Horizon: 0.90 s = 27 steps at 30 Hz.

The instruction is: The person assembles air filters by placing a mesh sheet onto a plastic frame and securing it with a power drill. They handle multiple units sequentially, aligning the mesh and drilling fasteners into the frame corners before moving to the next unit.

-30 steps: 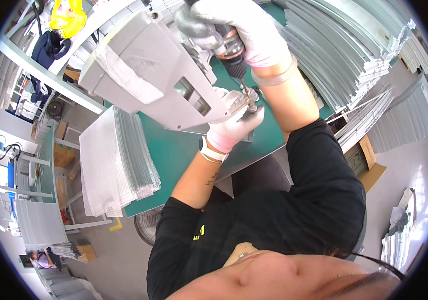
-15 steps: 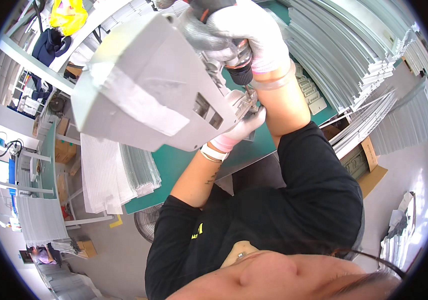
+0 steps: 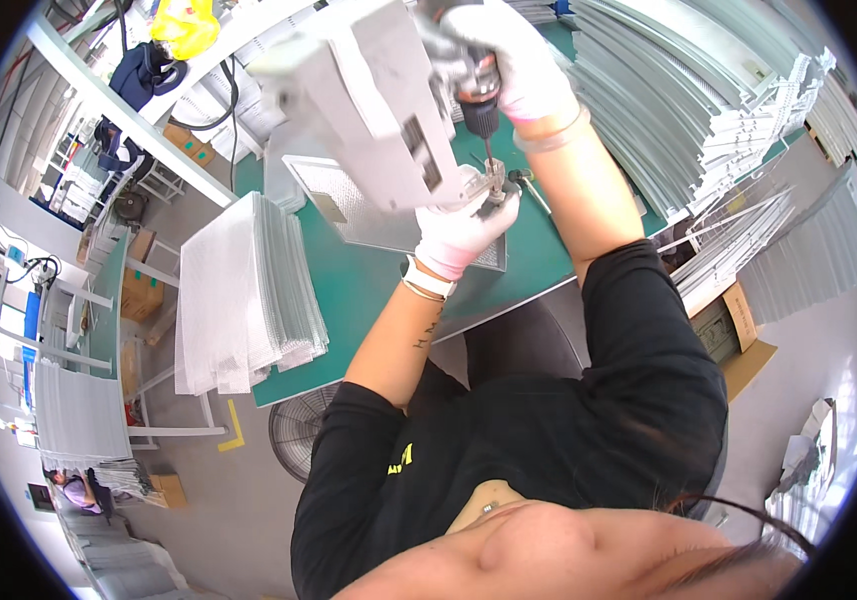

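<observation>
My right hand (image 3: pixel 524 65), in a white work glove, is wrapped round a black-and-orange power screwdriver (image 3: pixel 482 90). The tool points down, its thin bit ending at a small metal fitting at the lower end of a pale grey boxy housing (image 3: pixel 359 110). My left hand (image 3: pixel 459 235), also gloved, grips the housing at that end, fingers curled beneath the fitting. The housing is tilted, with slots in its side, and blocks part of the table beyond. A framed mesh panel (image 3: pixel 349 215) lies under it on the green table (image 3: pixel 329 280).
A stack of white mesh sheets (image 3: pixel 239 290) lies at the table's left end. Long grey metal strips (image 3: pixel 664 110) are piled at the right. A thin tool (image 3: pixel 534 190) rests beside the fitting. A floor fan (image 3: pixel 299 435) and an opened cardboard box (image 3: pixel 744 350) stand below.
The housing has moved away from my head and looks smaller. Both hands have moved with it, the screwdriver bit still at the fitting. More of the table and the mesh panel shows.
</observation>
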Motion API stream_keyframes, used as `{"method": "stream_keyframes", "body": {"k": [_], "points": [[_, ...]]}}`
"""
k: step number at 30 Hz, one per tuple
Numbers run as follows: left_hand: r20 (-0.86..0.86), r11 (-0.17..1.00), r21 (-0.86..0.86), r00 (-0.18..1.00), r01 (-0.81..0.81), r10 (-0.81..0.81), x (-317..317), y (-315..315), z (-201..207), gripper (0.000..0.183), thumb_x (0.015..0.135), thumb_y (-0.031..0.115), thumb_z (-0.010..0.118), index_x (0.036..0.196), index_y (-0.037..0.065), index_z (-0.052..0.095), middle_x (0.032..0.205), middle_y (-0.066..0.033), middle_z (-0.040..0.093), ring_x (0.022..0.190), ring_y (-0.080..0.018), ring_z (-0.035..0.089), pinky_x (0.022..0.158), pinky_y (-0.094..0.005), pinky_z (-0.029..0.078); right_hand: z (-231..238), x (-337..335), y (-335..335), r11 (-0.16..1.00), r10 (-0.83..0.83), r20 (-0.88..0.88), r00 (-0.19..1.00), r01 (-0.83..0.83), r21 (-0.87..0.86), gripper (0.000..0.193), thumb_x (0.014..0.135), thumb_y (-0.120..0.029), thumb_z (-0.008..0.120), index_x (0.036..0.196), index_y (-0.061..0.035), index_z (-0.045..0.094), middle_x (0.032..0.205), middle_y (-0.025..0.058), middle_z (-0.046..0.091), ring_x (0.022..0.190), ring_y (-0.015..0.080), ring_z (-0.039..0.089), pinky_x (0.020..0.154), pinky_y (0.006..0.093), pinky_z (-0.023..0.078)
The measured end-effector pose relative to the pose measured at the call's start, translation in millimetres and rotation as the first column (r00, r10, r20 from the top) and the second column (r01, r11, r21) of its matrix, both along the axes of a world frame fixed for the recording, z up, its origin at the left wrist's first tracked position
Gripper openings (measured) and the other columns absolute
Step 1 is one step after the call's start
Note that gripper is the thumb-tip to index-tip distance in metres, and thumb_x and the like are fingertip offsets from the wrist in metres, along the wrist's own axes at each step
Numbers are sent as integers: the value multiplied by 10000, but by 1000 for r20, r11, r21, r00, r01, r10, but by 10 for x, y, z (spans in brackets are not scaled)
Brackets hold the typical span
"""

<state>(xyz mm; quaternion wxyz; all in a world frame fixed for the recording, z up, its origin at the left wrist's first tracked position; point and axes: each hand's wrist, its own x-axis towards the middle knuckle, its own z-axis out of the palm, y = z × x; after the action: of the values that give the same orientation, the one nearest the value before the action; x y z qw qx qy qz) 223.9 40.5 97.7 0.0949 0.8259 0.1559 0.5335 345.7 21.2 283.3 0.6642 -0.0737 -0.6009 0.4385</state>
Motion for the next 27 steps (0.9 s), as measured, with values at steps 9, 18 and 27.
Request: {"method": "stream_keyframes", "body": {"k": [9, 18, 27], "points": [[-341, 980, 197, 935, -33, 100, -785, -660, 286, 293, 634, 251, 834, 660, 185, 549, 692, -2, 529, 702, -251, 514, 686, -413, 345, 648, 363, 21, 986, -162, -316, 935, 139, -94, 141, 967, -300, 692, 1012, -180, 634, 749, -55, 624, 544, 46, 575, 460, 212, 457], [-881, 933, 56, 458, 356, -122, -2563, -1150, -1098, 99, 789, 242, 661, 768, 158, 612, 773, 8, 561, 832, -207, 612, 827, -436, 483, 869, 367, 39, 974, -186, -409, 894, 222, 44, 124, 958, -266, 703, 1012, -163, 659, 762, -37, 663, 556, 77, 606, 471, 230, 484], [-446, 848, 239, 723, -472, 528, -1684, -420, -357, 605, 843, 430, 714, 1299, 55, 581, 1359, -159, 555, 1207, -359, 568, 1049, -590, 389, 863, 282, 35, 965, -216, -409, 887, 257, 49, 124, 962, -252, 696, 1020, -149, 661, 759, -31, 664, 556, 84, 610, 470, 231, 489]]}}
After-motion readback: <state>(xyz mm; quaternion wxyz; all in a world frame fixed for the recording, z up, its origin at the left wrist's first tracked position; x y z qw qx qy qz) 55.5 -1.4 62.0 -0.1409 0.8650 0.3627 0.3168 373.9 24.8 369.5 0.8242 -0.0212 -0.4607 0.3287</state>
